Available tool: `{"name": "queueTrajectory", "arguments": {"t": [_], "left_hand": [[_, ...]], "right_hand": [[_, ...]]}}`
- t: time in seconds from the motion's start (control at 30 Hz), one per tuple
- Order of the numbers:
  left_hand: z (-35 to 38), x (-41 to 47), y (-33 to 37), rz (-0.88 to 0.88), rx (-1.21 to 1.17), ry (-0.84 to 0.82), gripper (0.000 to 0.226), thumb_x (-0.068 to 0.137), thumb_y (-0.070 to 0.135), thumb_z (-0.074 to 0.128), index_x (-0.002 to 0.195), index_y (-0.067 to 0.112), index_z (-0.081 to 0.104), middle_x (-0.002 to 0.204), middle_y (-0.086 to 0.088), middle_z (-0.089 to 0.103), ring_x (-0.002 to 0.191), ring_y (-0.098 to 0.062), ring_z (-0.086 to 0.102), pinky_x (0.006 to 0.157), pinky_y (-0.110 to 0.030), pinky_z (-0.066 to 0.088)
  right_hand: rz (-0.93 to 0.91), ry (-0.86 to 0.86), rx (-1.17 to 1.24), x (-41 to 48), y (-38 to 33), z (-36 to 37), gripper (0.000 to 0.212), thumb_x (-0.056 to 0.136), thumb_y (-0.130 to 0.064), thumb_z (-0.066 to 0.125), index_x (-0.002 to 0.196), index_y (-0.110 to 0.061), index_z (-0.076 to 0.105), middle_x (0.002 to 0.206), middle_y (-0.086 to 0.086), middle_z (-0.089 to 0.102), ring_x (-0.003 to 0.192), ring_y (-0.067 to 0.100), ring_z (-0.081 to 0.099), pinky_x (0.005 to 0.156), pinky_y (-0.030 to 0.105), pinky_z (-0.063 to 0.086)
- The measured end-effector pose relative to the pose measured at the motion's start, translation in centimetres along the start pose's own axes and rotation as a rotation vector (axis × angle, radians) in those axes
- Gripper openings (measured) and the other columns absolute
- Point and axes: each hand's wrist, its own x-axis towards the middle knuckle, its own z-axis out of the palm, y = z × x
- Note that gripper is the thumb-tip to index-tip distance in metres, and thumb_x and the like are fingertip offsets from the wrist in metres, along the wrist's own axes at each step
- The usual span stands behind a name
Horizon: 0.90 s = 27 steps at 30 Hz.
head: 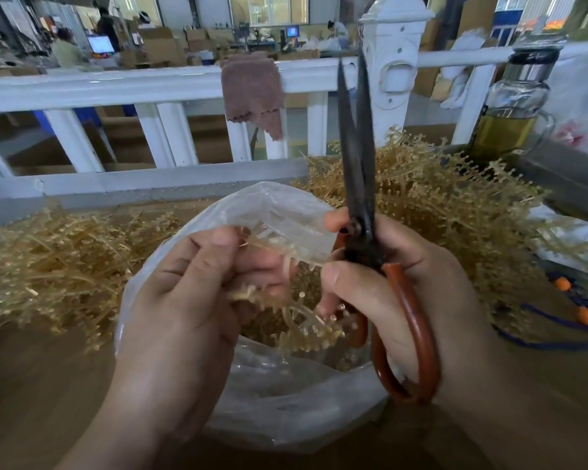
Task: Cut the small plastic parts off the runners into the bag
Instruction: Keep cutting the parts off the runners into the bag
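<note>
Firmly, left hand [184,293] pinches knobbly tan runner [304,329]; right hand [408,286] grips red-handled scissors [363,242].

White railing [116,83] with moulded post [392,62] behind brown wooden tabletop [48,385], brown cloth [252,93] draped over top rail, glass bottle [513,106] of yellowish liquid at right, cardboard boxes [160,45], lit monitor [101,44], bright windows [269,8] beyond.

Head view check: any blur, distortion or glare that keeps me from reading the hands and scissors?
Head view: wide-angle bowing curves the railing and stretches the bottle near the frame's right edge; the scissors blades are slightly motion-smeared; the left hand pinching a runner and the right hand on the scissors read clearly; the background is soft; light is even, with mild sheen on the bag.
</note>
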Motion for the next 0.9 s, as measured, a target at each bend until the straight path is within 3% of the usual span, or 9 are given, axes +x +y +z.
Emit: {"name": "queueTrajectory", "arguments": {"t": [0.1, 0.13, 0.2, 0.27, 0.4, 0.53, 0.63, 0.77, 0.9], "left_hand": [[0.3, 0.2, -0.2, -0.104, -0.007, -0.093, 0.073, 0.055, 0.069, 0.083, 0.104, 0.016, 0.072, 0.105, -0.014, 0.076, 0.097, -0.029, 0.074, 0.074, -0.035, 0.061], [0.4, 0.1, -0.3, -0.104, 0.019, -0.148, 0.078, 0.049, 0.076, 0.085, 0.103, 0.02, 0.074, 0.106, -0.011, 0.077, 0.098, -0.026, 0.075, 0.073, -0.033, 0.061], [0.3, -0.4, -0.7, -0.066, 0.098, -0.253, 0.065, 0.056, 0.073, 0.085, 0.1, 0.025, 0.078, 0.108, -0.012, 0.077, 0.101, -0.03, 0.075, 0.08, -0.037, 0.06], [0.2, -0.8, -0.9, -0.042, 0.163, -0.292, 0.051, 0.07, 0.06, 0.086, 0.096, 0.018, 0.076, 0.106, -0.02, 0.074, 0.101, -0.042, 0.07, 0.089, -0.048, 0.056], [0.2, -1.1, -1.1, -0.042, 0.209, -0.204, 0.051, 0.073, 0.054, 0.086, 0.083, 0.008, 0.067, 0.095, -0.037, 0.063, 0.09, -0.046, 0.064, 0.095, -0.059, 0.046], [0.1, -1.0, -1.3, 0.014, 0.24, -0.166, 0.031, 0.077, 0.042, 0.077, 0.081, 0.012, 0.071, 0.087, -0.027, 0.071, 0.084, -0.034, 0.071, 0.085, -0.047, 0.054], [0.2, -0.9, -1.3, 0.02, 0.206, -0.178, 0.022, 0.075, 0.036, 0.076, 0.079, 0.015, 0.074, 0.082, -0.021, 0.073, 0.08, -0.031, 0.073, 0.076, -0.033, 0.059], [0.4, -0.8, -1.2, 0.05, 0.152, -0.154, 0.01, 0.068, 0.03, 0.078, 0.073, 0.022, 0.074, 0.072, -0.012, 0.069, 0.069, -0.022, 0.068, 0.07, -0.027, 0.058], [0.3, -0.8, -1.2, 0.06, 0.131, -0.126, 0.008, 0.073, 0.021, 0.08, 0.074, 0.021, 0.073, 0.074, -0.012, 0.071, 0.071, -0.023, 0.072, 0.069, -0.027, 0.059]], "right_hand": [[0.03, 0.114, 0.116, 0.4, 0.4, -0.1, 0.034, 0.075, -0.024, 0.071, 0.105, -0.04, 0.07, 0.076, -0.006, 0.072, 0.067, 0.017, 0.073, 0.062, 0.022, 0.054], [0.03, 0.148, 0.146, 0.5, 0.4, -0.2, 0.034, 0.074, -0.022, 0.072, 0.105, -0.038, 0.07, 0.075, -0.005, 0.072, 0.066, 0.017, 0.073, 0.061, 0.022, 0.055], [0.028, 0.181, 0.178, 0.5, 0.3, -0.2, 0.035, 0.074, -0.02, 0.073, 0.105, -0.036, 0.07, 0.074, -0.005, 0.072, 0.065, 0.016, 0.073, 0.057, 0.021, 0.054], [0.007, 0.174, 0.166, 0.3, 0.2, -0.1, 0.034, 0.076, -0.021, 0.073, 0.106, -0.037, 0.069, 0.078, -0.005, 0.072, 0.067, 0.016, 0.074, 0.058, 0.021, 0.055], [-0.003, 0.119, 0.134, 0.1, 0.2, -0.1, 0.033, 0.08, -0.023, 0.072, 0.107, -0.04, 0.067, 0.082, -0.002, 0.073, 0.07, 0.016, 0.075, 0.065, 0.019, 0.056], [0.044, 0.064, 0.182, 0.1, 0.3, -0.2, 0.034, 0.079, -0.03, 0.077, 0.11, -0.039, 0.067, 0.085, -0.003, 0.073, 0.072, 0.021, 0.075, 0.059, 0.026, 0.058], [0.068, 0.027, 0.077, -0.1, 0.5, 0.0, 0.049, 0.07, -0.048, 0.081, 0.116, -0.043, 0.064, 0.094, -0.013, 0.072, 0.083, 0.012, 0.074, 0.068, 0.027, 0.059], [0.079, -0.029, 0.117, -0.1, 0.9, 0.4, 0.052, 0.072, -0.032, 0.082, 0.12, -0.037, 0.063, 0.097, -0.003, 0.073, 0.084, 0.015, 0.074, 0.073, 0.022, 0.058], [0.107, -0.016, 0.133, 0.1, 1.1, 0.6, 0.049, 0.071, -0.031, 0.082, 0.117, -0.039, 0.064, 0.094, -0.001, 0.073, 0.085, 0.017, 0.074, 0.073, 0.027, 0.058]]}}
